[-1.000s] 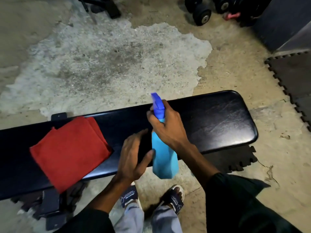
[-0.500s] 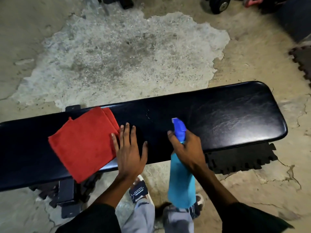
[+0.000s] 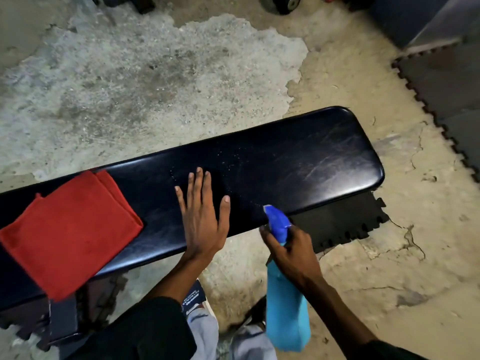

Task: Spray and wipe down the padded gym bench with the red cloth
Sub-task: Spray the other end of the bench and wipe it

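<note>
The black padded bench [image 3: 311, 167] runs across the view from lower left to right. A folded red cloth [image 3: 67, 229] lies on its left part, overhanging the near edge. My left hand [image 3: 201, 216] rests flat on the pad with fingers spread, right of the cloth and not touching it. My right hand [image 3: 291, 252] grips a blue spray bottle [image 3: 287, 315] by the neck in front of the bench's near edge, its darker blue nozzle pointing at the pad. Fine droplets speckle the pad just beyond my left hand.
Cracked, patchy concrete floor lies all around. Black interlocking foam mats [image 3: 446, 94] sit at the right and under the bench's right end. A dumbbell [image 3: 284, 3] lies at the top edge. My shoes and the bench's metal foot [image 3: 62, 323] are below.
My left hand slid right along the pad, away from the cloth. My right hand lowered the bottle to the bench's near edge. Droplets now show on the pad.
</note>
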